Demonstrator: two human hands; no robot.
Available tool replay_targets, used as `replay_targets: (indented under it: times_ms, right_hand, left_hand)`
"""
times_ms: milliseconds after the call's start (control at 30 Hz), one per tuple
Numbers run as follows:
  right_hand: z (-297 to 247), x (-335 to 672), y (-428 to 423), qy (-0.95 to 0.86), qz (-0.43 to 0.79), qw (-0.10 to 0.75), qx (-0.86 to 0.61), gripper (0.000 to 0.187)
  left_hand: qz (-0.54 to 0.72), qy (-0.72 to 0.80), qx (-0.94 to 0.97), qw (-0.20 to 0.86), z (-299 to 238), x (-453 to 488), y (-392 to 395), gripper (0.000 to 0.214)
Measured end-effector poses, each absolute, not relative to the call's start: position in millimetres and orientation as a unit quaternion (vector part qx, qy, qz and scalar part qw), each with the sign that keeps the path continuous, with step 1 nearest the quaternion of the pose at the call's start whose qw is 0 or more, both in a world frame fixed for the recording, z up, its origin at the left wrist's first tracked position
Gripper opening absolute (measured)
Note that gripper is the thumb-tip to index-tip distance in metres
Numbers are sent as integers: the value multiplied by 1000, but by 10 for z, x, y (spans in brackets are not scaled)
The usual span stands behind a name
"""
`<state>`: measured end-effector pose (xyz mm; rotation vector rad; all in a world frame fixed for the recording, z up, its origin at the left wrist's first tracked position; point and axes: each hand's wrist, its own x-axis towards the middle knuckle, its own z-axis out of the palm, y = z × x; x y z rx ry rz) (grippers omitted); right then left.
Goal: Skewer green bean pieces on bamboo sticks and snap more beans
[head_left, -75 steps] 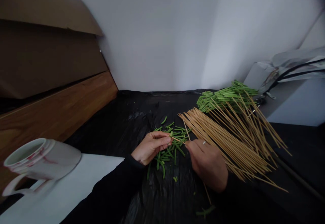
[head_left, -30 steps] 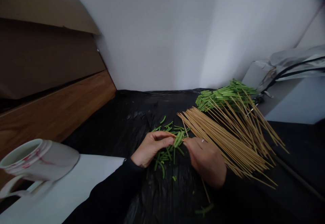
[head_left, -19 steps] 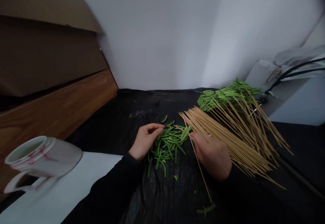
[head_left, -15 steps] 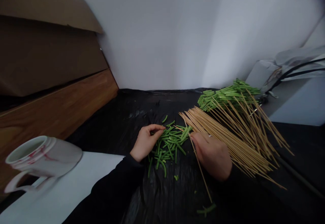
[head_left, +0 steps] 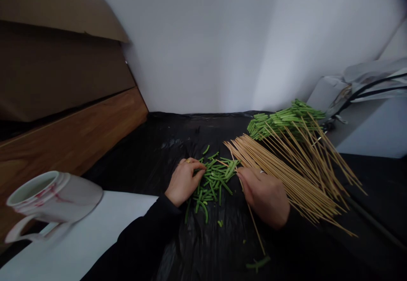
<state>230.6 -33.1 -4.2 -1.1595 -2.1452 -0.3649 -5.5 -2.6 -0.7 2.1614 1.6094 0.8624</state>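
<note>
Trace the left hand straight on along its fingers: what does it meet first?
The left hand points right and slightly up, so it would likely meet the cut green beans first. Its fingertips already look at the pile's edge, though depth is hard to judge here.

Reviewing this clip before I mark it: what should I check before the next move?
Left hand fingers touching the cut green vegetable pieces: ok.
Right hand holding a bamboo skewer: ok.
Piece threaded on that skewer: cannot tell, the hand hides part of it.
Stray green piece within the pile: not ok, it lies apart, nearer the viewer.
Mug away from both hands: ok.
</note>
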Motion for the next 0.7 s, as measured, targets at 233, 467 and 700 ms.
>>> replay_targets:
  times_ms: [233, 467, 700]
  right_hand:
    - [-40, 2291, -332, -824, -132, 330, -441, 19]
    - [-47, 2286, -334, -825, -126, 328, -442, 19]
    - [-50, 2288, -355, -824, -135, 330, -440, 17]
  left_hand:
    - [313, 560, 756, 134, -7, -70, -34, 13]
    - [372, 577, 711, 152, 27, -37, -31, 7]
    - [462, 542, 634, 303, 13, 2, -4, 15]
